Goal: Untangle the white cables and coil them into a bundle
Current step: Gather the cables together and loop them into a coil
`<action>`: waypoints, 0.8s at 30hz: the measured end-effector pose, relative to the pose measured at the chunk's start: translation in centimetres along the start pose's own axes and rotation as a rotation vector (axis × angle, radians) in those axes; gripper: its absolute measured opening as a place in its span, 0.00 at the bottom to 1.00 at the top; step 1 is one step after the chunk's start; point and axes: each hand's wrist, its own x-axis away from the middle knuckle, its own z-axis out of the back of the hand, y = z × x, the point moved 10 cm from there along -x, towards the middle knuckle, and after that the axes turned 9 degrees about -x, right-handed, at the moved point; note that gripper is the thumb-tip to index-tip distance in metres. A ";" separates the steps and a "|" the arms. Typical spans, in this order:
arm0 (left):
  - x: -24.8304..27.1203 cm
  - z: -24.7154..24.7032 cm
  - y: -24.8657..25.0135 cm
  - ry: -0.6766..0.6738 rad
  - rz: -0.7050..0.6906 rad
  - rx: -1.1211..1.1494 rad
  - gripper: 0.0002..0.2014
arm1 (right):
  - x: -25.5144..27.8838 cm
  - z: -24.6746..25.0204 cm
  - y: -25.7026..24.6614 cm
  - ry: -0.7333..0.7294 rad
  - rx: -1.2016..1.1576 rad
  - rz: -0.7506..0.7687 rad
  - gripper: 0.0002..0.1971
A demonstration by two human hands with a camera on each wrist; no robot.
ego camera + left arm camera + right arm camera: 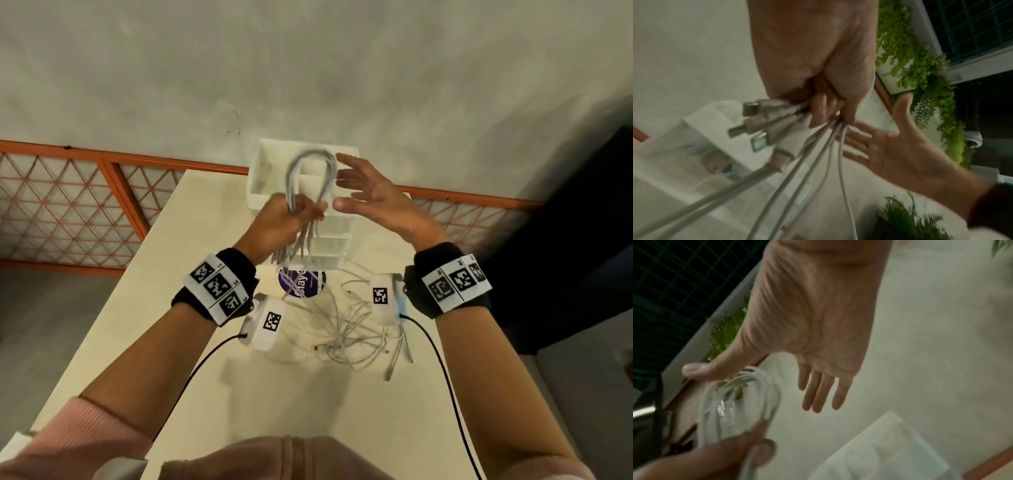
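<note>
Head view: the left hand [284,222] is raised over a pale table [205,377], fingers curled tight around a folded loop of white cables [313,178]. The loop arches up above the fist, in front of a white box [260,178] at the far table edge; the cable ends hang down below the fist. The right hand [373,198] is held just beside the loop, palm facing it, fingers straight and spread, holding nothing. More loose cables [356,329] lie in a tangle on the table below the wrists, near a purple sticker [301,284].

Left wrist view: the left hand [818,65] grips the cables [797,178] in a closed fist. Several plugs [764,128] stick out below the fingers, and the strands run down out of frame. The right hand [890,151] sits beyond, palm open and fingers extended.

Right wrist view: the right hand [813,321] is wide open, thumb apart from the straight fingers, near the top of the blurred cable loop [748,394] but apparently not touching it. The left hand [725,454] pinches the loop from below.

The step appears to be coiling: one group is already gathered and looped. The next move likely calls for the right hand to close on the loop or the hanging tails and wrap them round, keeping the plugs together. The tangle on the table is not yet sorted.
</note>
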 end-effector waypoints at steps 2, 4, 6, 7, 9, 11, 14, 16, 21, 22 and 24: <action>0.8 -1.8 -0.3 -0.106 0.027 -0.072 0.13 | -0.4 -1.0 -0.8 0.011 -0.090 0.067 0.30; 1.6 -2.9 -1.0 -0.176 0.063 -0.079 0.12 | -0.5 -1.8 -0.4 0.005 -0.098 0.069 0.14; 2.3 -3.3 -2.3 -0.207 0.122 -0.038 0.13 | -0.2 -2.6 0.9 -0.049 -0.096 0.030 0.06; 2.6 -3.2 -2.9 -0.219 0.147 -0.006 0.14 | 0.0 -2.8 1.7 -0.083 -0.123 0.006 0.07; 3.0 -2.6 -3.9 -0.240 0.169 0.048 0.16 | 0.3 -3.1 3.6 -0.137 -0.208 -0.057 0.15; 3.2 -1.9 -4.1 -0.261 0.138 0.126 0.14 | 0.7 -3.1 5.0 -0.166 -0.259 -0.119 0.17; 2.8 -0.9 -4.1 -0.213 0.141 0.323 0.21 | 1.1 -3.9 6.4 -0.183 -0.358 -0.136 0.07; 2.4 -0.7 -4.3 -0.167 0.167 0.456 0.21 | 1.1 -4.8 7.3 -0.147 -0.445 -0.161 0.13; 2.1 -0.7 -5.0 -0.077 0.149 0.388 0.21 | 0.3 -7.1 7.2 -0.006 -0.416 -0.217 0.27; 2.1 -0.8 -5.0 -0.059 0.138 0.377 0.21 | 0.2 -7.5 6.5 0.023 -0.426 -0.212 0.29; 1.9 -0.5 -4.8 -0.016 0.125 0.396 0.21 | -0.2 -7.1 5.7 0.141 -0.447 -0.185 0.33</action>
